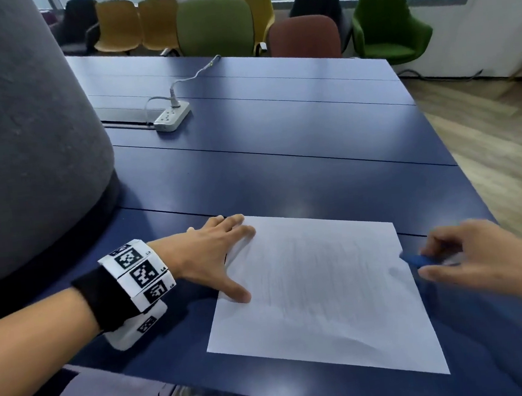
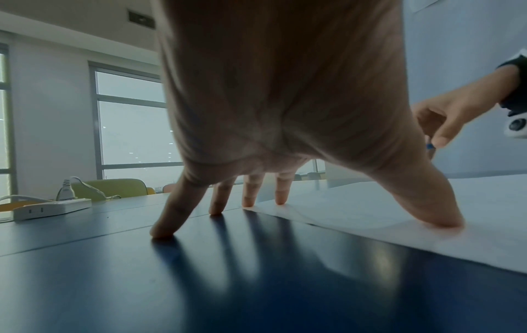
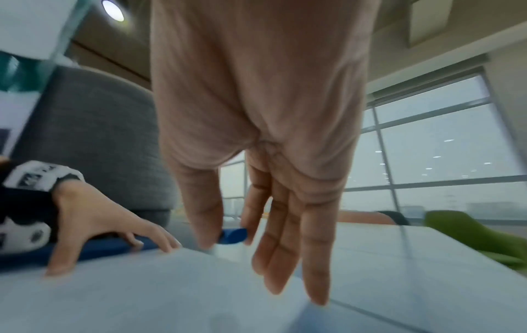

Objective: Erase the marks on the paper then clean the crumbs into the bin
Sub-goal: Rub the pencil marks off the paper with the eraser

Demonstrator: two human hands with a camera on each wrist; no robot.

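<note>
The paper (image 1: 322, 296) is pinned flat to the table (image 1: 281, 152) by the spread left hand (image 1: 209, 257) at its left edge; at its right edge, an eraser (image 1: 418, 260) is pinched by the right hand (image 1: 476, 258).

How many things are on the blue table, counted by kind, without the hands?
Paper: 1
Eraser, pinched in the right hand: 1
Power strip: 1
Total: 3
The left hand presses the paper; no bin shows.
</note>
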